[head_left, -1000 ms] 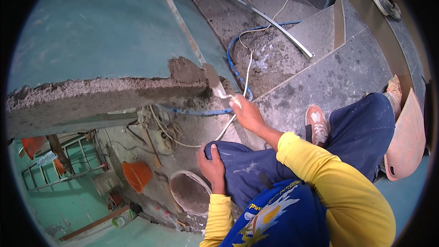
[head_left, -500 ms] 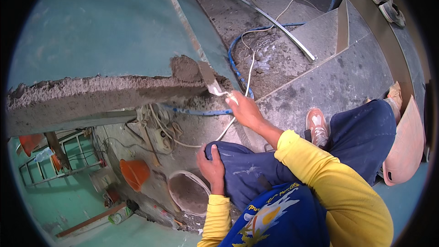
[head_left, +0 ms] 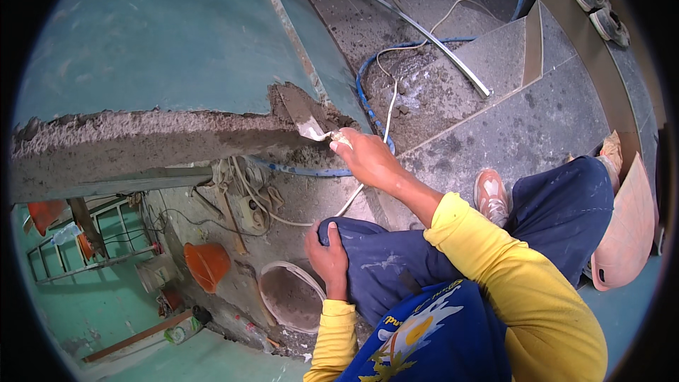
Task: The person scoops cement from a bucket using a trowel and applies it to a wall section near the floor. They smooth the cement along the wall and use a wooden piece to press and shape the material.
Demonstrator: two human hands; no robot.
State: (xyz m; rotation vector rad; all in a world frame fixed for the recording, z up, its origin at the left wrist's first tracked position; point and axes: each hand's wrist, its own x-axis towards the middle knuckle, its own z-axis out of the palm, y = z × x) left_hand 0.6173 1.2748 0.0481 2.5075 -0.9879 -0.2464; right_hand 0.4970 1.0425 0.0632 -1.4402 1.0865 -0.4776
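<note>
Shifted left since the earlier frame: trowel [head_left: 307, 126], long axis diagonal, pointing far left; right hand [head_left: 368, 158], fingers clamped on it; left hand [head_left: 329, 257], thumb apart, on knee [head_left: 359, 239].

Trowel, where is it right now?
In the head view, the trowel is slightly left of and above centre, gripped in the right hand, its blade over the dark mortar patch at the edge of the teal wall.

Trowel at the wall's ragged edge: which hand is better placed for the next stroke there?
Right, I'd judge: the right hand grips the trowel, its blade at the mortar. The left hand rests on the left knee, farther from the mortar, with no tool showing in it.
</note>
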